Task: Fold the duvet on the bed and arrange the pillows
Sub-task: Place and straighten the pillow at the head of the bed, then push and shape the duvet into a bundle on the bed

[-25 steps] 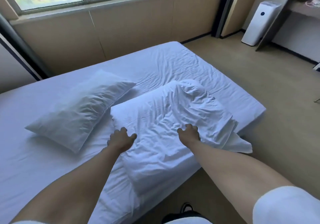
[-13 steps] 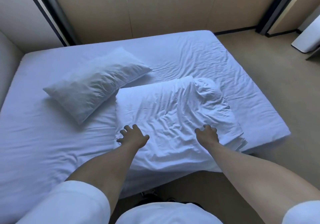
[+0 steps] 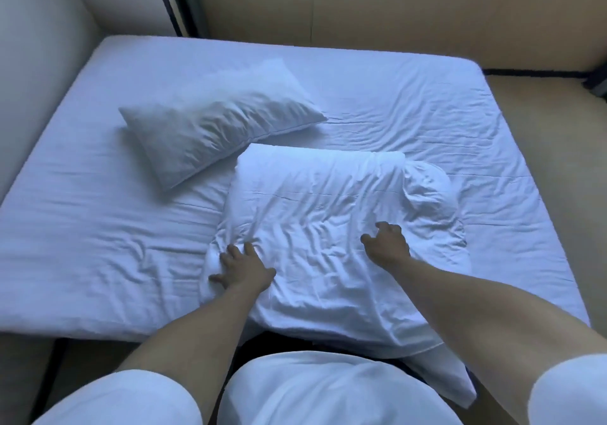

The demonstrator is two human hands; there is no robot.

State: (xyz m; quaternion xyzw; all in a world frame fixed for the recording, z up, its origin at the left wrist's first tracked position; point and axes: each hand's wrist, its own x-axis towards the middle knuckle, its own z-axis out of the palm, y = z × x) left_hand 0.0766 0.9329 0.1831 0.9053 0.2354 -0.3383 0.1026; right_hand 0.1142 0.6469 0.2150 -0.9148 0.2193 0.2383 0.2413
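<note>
The folded duvet lies at the bed's near edge, long axis left to right. My left hand presses flat, fingers spread; my right hand hovers half-curled, gripping nothing. The pillow is nearer my left.

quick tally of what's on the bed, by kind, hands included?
Plump white pillow, lying at an angle: 1
Folded, wrinkled white duvet, near edge overhanging the bed: 1
Bare hands on the duvet, left hand and right hand: 2
Total: 4
</note>
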